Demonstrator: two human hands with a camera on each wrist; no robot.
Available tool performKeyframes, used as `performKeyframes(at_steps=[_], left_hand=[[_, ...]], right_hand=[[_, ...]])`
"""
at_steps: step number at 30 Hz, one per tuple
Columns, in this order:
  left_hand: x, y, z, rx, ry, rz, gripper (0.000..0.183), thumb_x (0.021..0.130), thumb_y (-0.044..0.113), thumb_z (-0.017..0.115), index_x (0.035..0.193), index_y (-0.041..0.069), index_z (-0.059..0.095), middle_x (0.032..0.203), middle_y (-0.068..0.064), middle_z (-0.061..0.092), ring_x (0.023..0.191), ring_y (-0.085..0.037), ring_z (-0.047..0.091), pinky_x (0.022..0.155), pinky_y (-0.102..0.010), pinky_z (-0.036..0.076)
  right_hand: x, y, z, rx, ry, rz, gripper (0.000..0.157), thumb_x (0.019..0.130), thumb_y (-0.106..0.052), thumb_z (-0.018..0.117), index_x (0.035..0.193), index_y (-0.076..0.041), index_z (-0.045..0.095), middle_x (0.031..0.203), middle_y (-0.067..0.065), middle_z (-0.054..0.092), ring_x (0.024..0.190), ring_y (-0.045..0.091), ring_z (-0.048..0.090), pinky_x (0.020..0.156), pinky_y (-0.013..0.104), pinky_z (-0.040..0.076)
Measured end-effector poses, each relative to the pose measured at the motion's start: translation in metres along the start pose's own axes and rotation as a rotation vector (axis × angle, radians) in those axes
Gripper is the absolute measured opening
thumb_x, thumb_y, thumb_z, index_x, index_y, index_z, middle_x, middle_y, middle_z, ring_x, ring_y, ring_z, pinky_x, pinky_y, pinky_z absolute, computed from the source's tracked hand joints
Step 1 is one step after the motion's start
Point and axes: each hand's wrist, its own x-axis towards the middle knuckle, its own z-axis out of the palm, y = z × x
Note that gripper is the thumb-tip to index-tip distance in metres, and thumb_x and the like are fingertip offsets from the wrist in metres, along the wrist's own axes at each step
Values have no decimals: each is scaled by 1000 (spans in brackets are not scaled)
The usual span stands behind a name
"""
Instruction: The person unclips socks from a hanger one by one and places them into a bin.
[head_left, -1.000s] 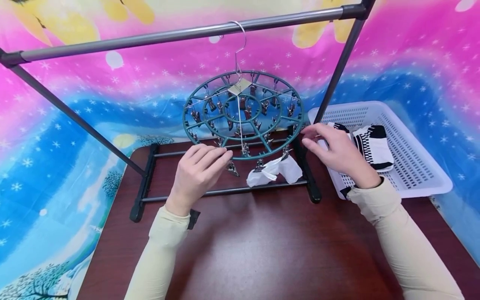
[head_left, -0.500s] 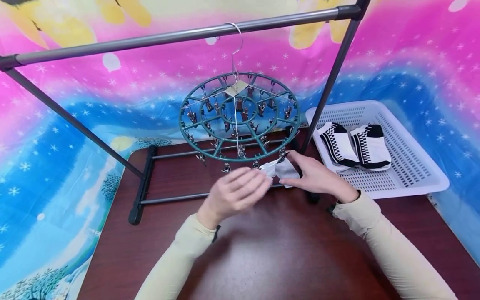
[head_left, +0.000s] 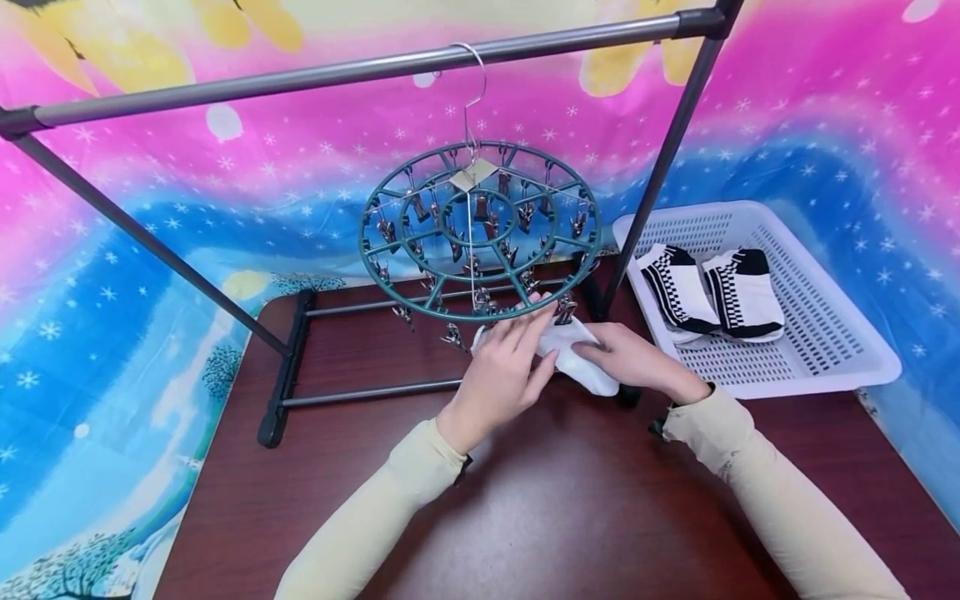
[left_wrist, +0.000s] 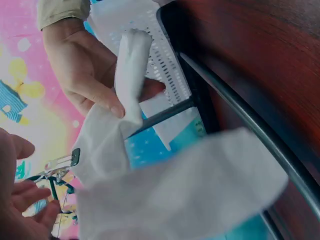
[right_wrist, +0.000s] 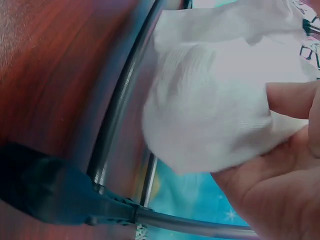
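Note:
White socks hang from clips along the front edge of a round green clip hanger (head_left: 472, 176). My right hand (head_left: 637, 358) pinches one white sock (head_left: 588, 367) between thumb and fingers; in the left wrist view a metal clip (left_wrist: 75, 156) grips that sock's edge. Close by, my left hand (head_left: 498, 383) is raised at the hanger's front rim, fingers mostly extended and loosely bent. The left wrist view shows nothing pinched in those fingers. A second white sock (left_wrist: 190, 185) dangles near them, mostly hidden behind the hand in the head view.
The hanger hooks over the top bar (head_left: 352, 69) of a metal rack standing on a dark wooden table (head_left: 570, 517). To the right, a white perforated basket (head_left: 847, 333) holds folded black-and-white socks (head_left: 742, 292). Several unused clips dangle from the hanger. A patterned cloth surrounds the table.
Both hands have come in to the hanging white socks, the left moving right and the right moving left and down. The right hand now pinches a sock and spreads it outward.

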Motion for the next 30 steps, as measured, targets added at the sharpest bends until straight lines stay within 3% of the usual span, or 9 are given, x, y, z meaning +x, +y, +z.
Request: performKeyframes(at_steps=[3, 7, 11, 18, 21, 27, 30], left_hand=[[2, -1, 0, -122, -55, -117, 67, 101, 23, 67, 156, -2, 39, 161, -16, 45, 148, -27, 46, 120, -41, 40], [9, -3, 3, -348, -127, -286, 73, 104, 27, 63, 163, 6, 27, 167, -11, 37, 156, -22, 32, 123, -46, 34], [18, -6, 6, -483, -154, -401, 66, 107, 32, 58, 164, 17, 29, 164, -5, 41, 153, -19, 37, 121, -46, 38], [29, -8, 9, -517, -121, -421, 55, 105, 34, 61, 156, 18, 45, 156, -3, 52, 146, -18, 47, 118, -42, 41], [32, -6, 10, -519, -115, -425, 54, 104, 35, 64, 152, 16, 50, 152, -4, 56, 144, -17, 50, 116, -40, 45], [34, -5, 13, -463, -76, -416, 35, 103, 34, 65, 134, 17, 68, 128, 0, 72, 122, -13, 65, 101, -31, 52], [33, -5, 13, -488, -48, -422, 29, 103, 31, 66, 127, 17, 71, 115, 0, 76, 108, -13, 68, 92, -32, 53]], right_hand=[[-4, -3, -3, -11, -20, 2, 35, 107, -10, 54, 139, 2, 61, 127, 19, 71, 100, 22, 68, 88, 41, 52], [-6, -4, -4, -2, -39, 15, 38, 108, -9, 51, 144, 3, 56, 132, 21, 67, 105, 26, 66, 91, 43, 50], [-6, -3, -5, 8, -49, 30, 40, 108, -12, 52, 145, 1, 56, 131, 19, 67, 105, 26, 65, 91, 43, 50], [-6, -3, -8, 5, -65, 12, 40, 108, -26, 56, 143, -7, 61, 129, 10, 71, 113, 24, 67, 95, 44, 51], [-6, -2, -10, 6, -80, 25, 37, 108, -28, 56, 137, -7, 66, 121, 8, 74, 106, 20, 68, 90, 41, 52], [-7, -3, -11, 13, -115, 22, 30, 106, -27, 59, 126, -8, 72, 109, 2, 77, 92, 14, 66, 82, 34, 52], [-6, -2, -11, 12, -124, 19, 29, 106, -27, 60, 124, -7, 72, 105, 1, 76, 89, 13, 65, 80, 33, 51]])
